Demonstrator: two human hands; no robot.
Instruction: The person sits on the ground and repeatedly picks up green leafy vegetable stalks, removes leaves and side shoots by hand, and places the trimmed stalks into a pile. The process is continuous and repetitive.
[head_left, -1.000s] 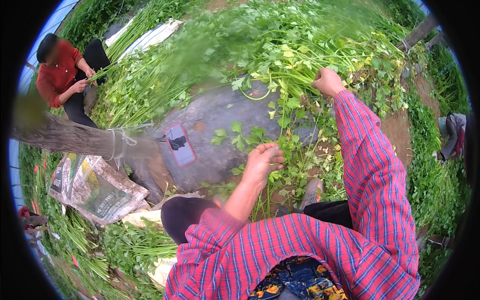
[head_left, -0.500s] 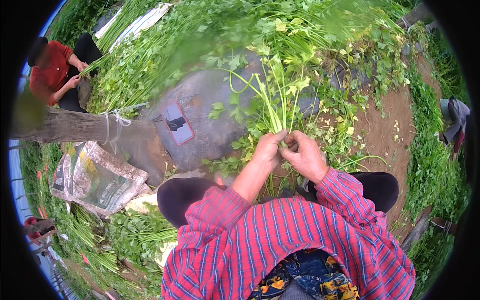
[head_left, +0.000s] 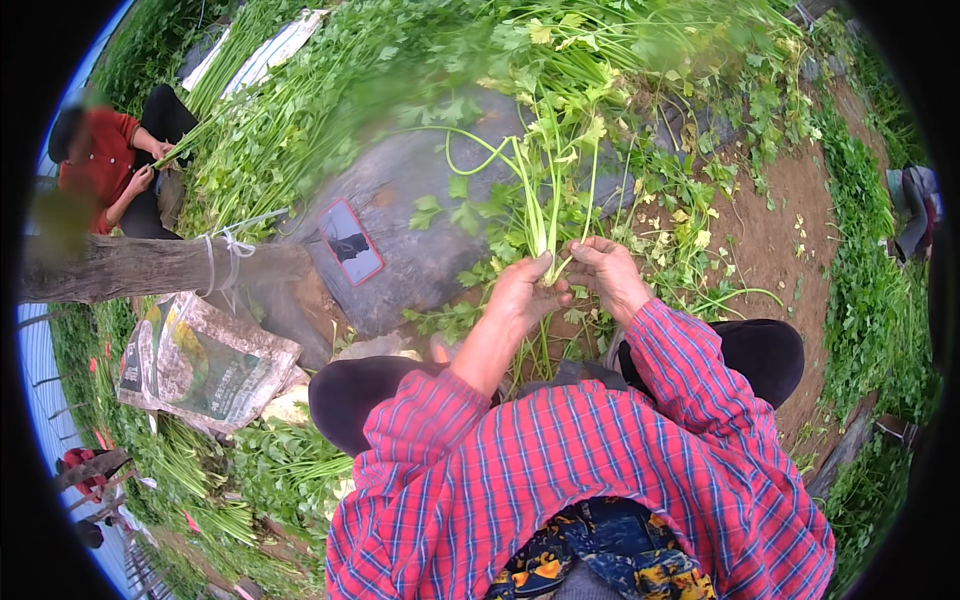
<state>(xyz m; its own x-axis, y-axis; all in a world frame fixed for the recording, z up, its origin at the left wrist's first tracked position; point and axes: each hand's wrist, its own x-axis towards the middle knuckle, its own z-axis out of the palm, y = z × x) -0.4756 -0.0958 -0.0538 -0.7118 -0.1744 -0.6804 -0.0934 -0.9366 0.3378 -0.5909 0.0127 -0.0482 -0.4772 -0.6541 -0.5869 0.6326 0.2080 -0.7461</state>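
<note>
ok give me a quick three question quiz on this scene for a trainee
1. True or false: the phone lies on the dark sheet.
2. Fill in the blank: the left hand grips the lower ends of some leafy, pale green ____.
3. Multiple choice: the co-worker at the upper left wears a top that is (a) white, (b) red or (c) blue.

Key:
1. True.
2. Stalks.
3. (b) red.
</note>
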